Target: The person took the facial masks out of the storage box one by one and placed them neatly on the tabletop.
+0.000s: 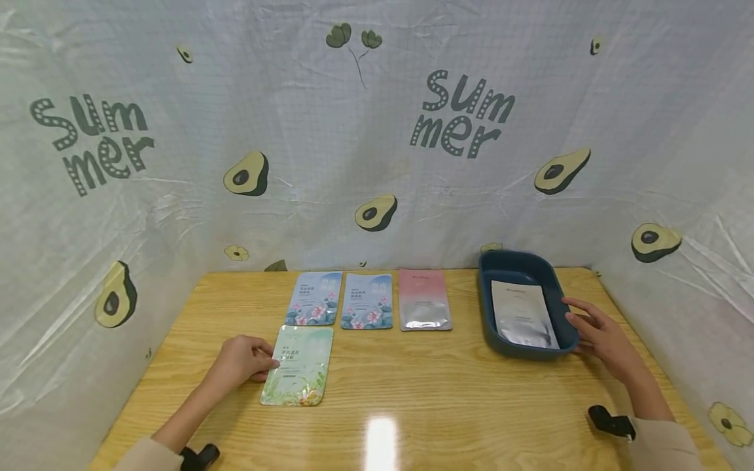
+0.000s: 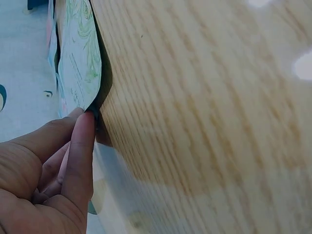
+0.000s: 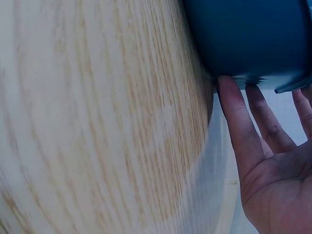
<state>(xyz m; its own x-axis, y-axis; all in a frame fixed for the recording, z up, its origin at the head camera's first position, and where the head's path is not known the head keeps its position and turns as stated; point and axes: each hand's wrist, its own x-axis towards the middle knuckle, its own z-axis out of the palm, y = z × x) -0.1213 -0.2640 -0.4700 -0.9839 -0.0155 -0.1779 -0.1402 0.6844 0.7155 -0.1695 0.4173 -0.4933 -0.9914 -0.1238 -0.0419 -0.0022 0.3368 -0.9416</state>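
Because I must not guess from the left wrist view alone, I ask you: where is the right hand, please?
Observer: The right hand is at the right side of a dark blue bin, with fingers touching it.
Operator: Thank you. Is there something inside this bin?
Observer: Yes, one white and silver packet lies in it.
Operator: I see the green packet pinched by the left hand. What is the order of the row behind it, please?
Observer: In the head view, from left to right, two blue packets, then a pink and silver packet.
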